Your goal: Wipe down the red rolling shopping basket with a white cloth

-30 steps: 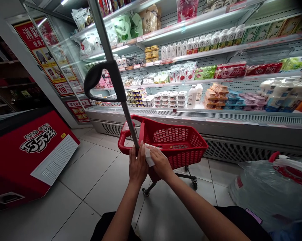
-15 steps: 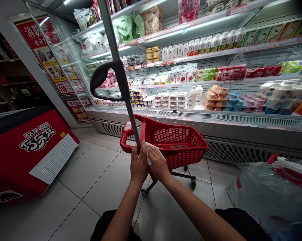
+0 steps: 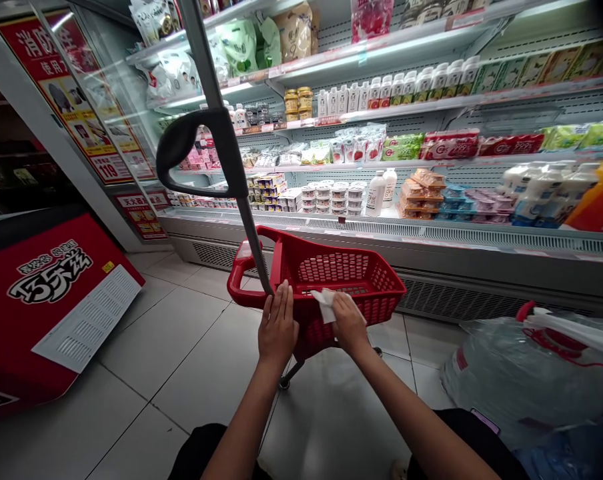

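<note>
A red plastic shopping cart [image 3: 361, 267] on wheels stands on the tiled floor in front of me. Its grey pole with a black handle [image 3: 191, 143] rises up toward the camera. My left hand [image 3: 277, 328] lies flat against the near corner of the basket at the foot of the pole, fingers together and stretched out. My right hand [image 3: 347, 321] is closed on a white wipe [image 3: 325, 303] and presses it on the basket's near rim.
An open chiller [image 3: 431, 233] with shelves of yoghurt cups, bottles and packets runs behind the cart. A red freezer cabinet [image 3: 51, 300] stands at the left. A large water bottle in a plastic bag [image 3: 526, 373] lies at the right by my knee.
My right hand with the wipe has slid to the right along the basket rim, away from my left hand. The left hand has stayed at the pole's base.
</note>
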Tool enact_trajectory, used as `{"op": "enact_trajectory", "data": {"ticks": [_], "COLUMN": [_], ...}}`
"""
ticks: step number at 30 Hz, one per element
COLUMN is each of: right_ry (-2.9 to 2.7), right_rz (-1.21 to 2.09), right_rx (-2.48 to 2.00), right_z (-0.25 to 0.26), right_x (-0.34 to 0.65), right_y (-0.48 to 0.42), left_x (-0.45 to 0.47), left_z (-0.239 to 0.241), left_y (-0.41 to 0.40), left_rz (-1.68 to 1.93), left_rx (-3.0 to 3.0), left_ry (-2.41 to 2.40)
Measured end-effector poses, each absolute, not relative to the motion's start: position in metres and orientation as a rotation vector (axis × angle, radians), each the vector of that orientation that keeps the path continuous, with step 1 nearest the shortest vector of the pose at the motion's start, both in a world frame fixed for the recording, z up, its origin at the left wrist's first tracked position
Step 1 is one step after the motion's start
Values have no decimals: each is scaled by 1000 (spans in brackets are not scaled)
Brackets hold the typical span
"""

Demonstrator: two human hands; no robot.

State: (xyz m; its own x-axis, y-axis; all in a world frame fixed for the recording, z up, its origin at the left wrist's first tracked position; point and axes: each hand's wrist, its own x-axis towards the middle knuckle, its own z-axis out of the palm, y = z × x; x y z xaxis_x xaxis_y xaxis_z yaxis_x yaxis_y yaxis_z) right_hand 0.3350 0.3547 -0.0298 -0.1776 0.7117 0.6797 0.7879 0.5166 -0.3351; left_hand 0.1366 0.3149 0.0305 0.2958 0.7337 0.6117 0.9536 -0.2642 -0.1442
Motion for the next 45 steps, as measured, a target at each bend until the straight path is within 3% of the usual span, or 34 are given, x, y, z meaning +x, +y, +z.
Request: {"op": "enact_trajectory", "data": {"ticks": [6, 17, 27, 37, 41, 45], "right_ry": [-2022, -1971, -2045, -1891, -1796, -1967], "right_rz": [-75, -259, -150, -304, -268, -157], "right_rx": [-1033, -1345, -1106, -1497, -1516, -1249], "right_z": [-13, -69, -35, -81, -71, -48], "right_x": [285, 423, 325, 460, 423, 354], "right_y": [357, 360, 355, 365, 357, 346], "left_x": [137, 127, 168, 152, 159, 157], "left_z": [33, 39, 5, 7, 5, 5], "left_y": [326, 321, 339, 339, 337, 338], "left_rz": [-609, -586, -477, -519, -563, -573], "left_rx": [-2065, -2083, -2194, -2283, -2309, -2310], "left_ry": [-1477, -1556, -1522, -1491, -1503, -1522]}}
